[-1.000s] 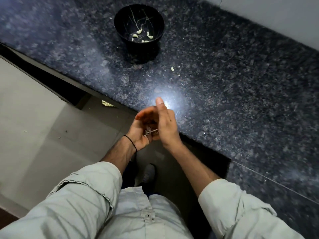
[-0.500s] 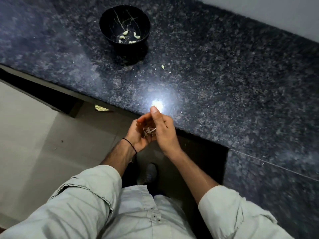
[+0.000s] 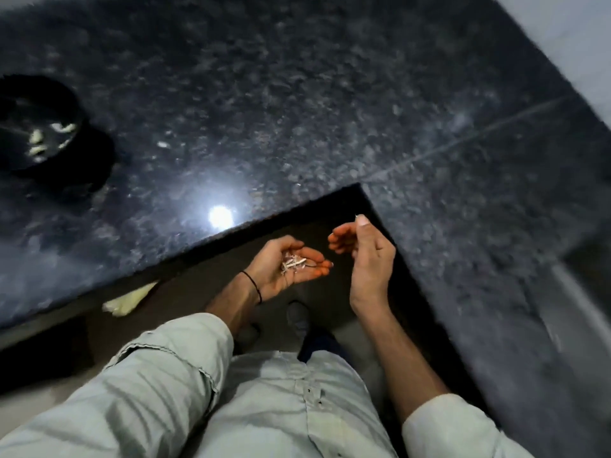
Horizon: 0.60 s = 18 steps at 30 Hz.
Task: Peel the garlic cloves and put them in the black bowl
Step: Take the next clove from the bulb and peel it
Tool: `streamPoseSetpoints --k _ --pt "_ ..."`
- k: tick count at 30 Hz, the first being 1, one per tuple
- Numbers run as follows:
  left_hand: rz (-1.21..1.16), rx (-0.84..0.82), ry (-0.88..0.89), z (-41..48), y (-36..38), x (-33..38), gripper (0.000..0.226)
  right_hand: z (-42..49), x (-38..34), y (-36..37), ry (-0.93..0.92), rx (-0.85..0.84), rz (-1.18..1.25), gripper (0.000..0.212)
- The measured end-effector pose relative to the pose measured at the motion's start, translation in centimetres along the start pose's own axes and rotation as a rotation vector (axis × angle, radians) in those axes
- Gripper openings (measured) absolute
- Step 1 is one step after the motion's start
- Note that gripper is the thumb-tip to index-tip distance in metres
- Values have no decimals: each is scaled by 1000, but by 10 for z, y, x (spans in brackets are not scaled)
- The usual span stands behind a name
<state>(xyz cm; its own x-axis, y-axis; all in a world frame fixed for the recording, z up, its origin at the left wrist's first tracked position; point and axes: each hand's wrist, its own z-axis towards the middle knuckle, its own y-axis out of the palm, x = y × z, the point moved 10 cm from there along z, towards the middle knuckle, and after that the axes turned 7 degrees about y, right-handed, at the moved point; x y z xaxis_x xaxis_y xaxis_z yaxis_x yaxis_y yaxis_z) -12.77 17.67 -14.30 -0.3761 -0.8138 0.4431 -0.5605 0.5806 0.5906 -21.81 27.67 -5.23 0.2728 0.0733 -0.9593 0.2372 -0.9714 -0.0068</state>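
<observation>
Two slabs of dark speckled stone made up the desk (image 3: 330, 94), joined at a thin seam and bent round an inner corner where we stood, with a bright glare (image 3: 220, 217) on the polish near the front edge. Below it our pale shirt (image 3: 281, 408) filled the bottom of the view, both sleeves (image 3: 172, 358) pushed up the forearms. We saw the black bowl (image 3: 74, 104) standing on the desk at the far left, partly cut by the edge of the view and well apart from both hands; several peeled cloves (image 3: 36, 137) lay pale on its bottom. Both hands hung off the desk, over the floor (image 3: 205, 292) in front of the corner, near each other but not touching. Our right hand (image 3: 368, 259) stood on edge with the thumb up and the fingers loosely curled, gripping nothing that we could make out; a tiny pale fleck showed at the thumb tip, too small to name. Our left hand (image 3: 274, 271) lay palm up, fingers nearly straight and relaxed, carrying a small heap of garlic skins (image 3: 292, 263) where the palm met the fingers; whether a clove lay among them we could not tell. Under the hands a grey shoe (image 3: 297, 317) showed on the floor, and a yellowish scrap (image 3: 129, 300) lay beneath the desk edge to the left. A thin black band (image 3: 253, 285) circled the left wrist. Smallest of all, one pale crumb (image 3: 162, 144) sat on the desk, right of the bowl
</observation>
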Motion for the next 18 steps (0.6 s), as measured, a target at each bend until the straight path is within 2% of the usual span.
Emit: streamPoseSetpoints --k 5,9,18 --pt "244 -184 -189 -12 40 -47 59 -82 22 -96 0 485 131 39" --pt "353 -292 -309 -30 71 -102 59 -158 48 -157 15 759 227 38" --pt "726 -448 -656 -78 109 -309 60 -353 152 -288 178 1323 378 35"
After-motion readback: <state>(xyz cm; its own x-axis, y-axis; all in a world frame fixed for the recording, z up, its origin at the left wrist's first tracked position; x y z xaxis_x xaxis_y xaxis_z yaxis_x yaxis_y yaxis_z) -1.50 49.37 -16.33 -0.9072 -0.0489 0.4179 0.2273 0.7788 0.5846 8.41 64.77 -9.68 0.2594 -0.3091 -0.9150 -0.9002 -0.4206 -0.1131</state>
